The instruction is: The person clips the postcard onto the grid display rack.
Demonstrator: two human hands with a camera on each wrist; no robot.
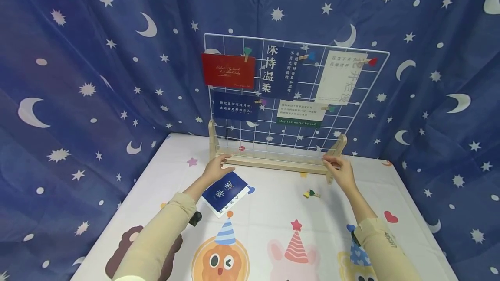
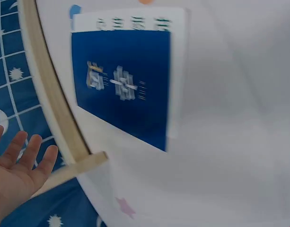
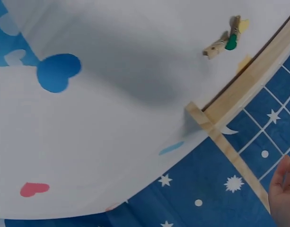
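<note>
A white wire grid (image 1: 269, 135) stands upright in a wooden base (image 1: 269, 162), with several cards clipped on it. Near the base's left end is my left hand (image 1: 215, 170), its fingers spread and holding nothing in the left wrist view. My right hand (image 1: 341, 173) is by the right wooden foot (image 1: 337, 147), with nothing visible in it; whether it touches the wood I cannot tell. A blue card (image 1: 225, 191) lies over white ones on the table below my left hand. Two small clothespins (image 1: 311, 193), one with a green heart, lie left of my right hand.
On the grid hang a red card (image 1: 228, 70), a tall blue card (image 1: 279, 73), a white card (image 1: 340, 77), a wide blue card (image 1: 236, 106) and a white-green card (image 1: 300, 113). A blue star-and-moon curtain (image 1: 117, 68) stands behind the white tablecloth (image 1: 269, 211).
</note>
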